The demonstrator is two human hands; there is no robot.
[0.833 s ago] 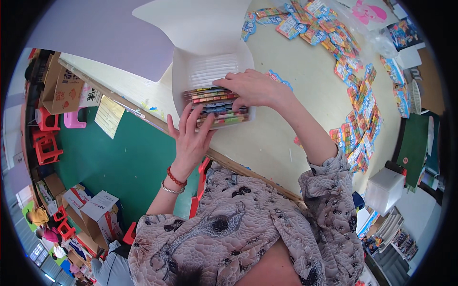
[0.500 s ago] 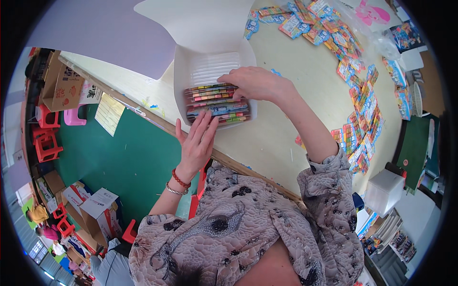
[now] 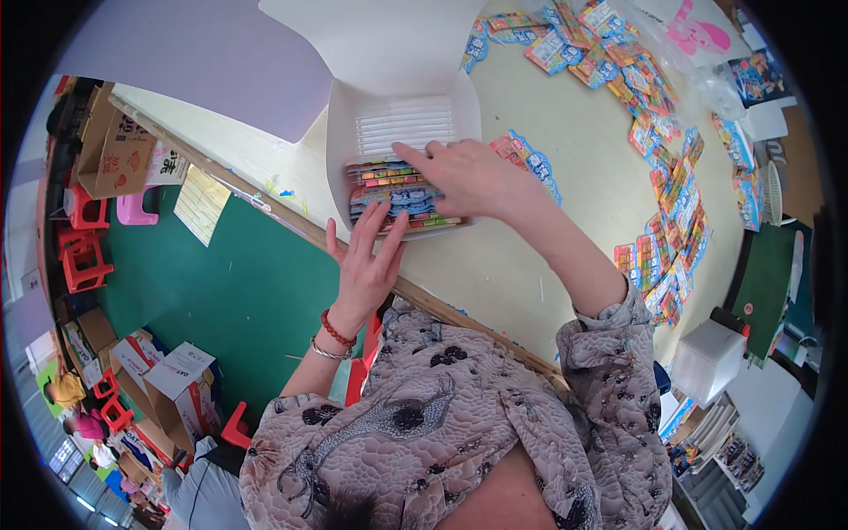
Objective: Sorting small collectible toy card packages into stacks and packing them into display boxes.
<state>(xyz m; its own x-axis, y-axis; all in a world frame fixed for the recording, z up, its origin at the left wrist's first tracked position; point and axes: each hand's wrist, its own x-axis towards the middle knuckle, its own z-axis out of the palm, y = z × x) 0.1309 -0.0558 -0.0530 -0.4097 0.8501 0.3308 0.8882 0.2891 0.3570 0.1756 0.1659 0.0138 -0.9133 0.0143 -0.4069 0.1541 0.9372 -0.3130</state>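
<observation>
An open white carton [image 3: 337, 181] stands on the table in front of me, with its lid folded back. Inside, a row of small colourful flat packets [image 3: 389, 177] stands on edge in the nearer part; a white ribbed panel [image 3: 402, 119] shows at the far end. My left hand [image 3: 371, 252] rests over the near rim with fingers spread, their tips against the nearest packets. From the right, my right hand [image 3: 481, 181] reaches over the row, index finger stretched across the packet tops. Its thumb side lies at the packets' right end, and its lower fingers are partly hidden.
Loose packets [image 3: 676, 208] lie in a long curved heap on the right of the table. One blue-edged packet [image 3: 534, 168] lies beside my right forearm. A purple-grey sheet [image 3: 194, 71] covers the far left. Past the table edge are red stools [image 3: 86, 265] and cardboard boxes [image 3: 172, 380].
My right hand has shifted slightly nearer and lower over the packets, its index finger now straighter. The packet beside the forearm shows more fully. My left hand stays nearly in place.
</observation>
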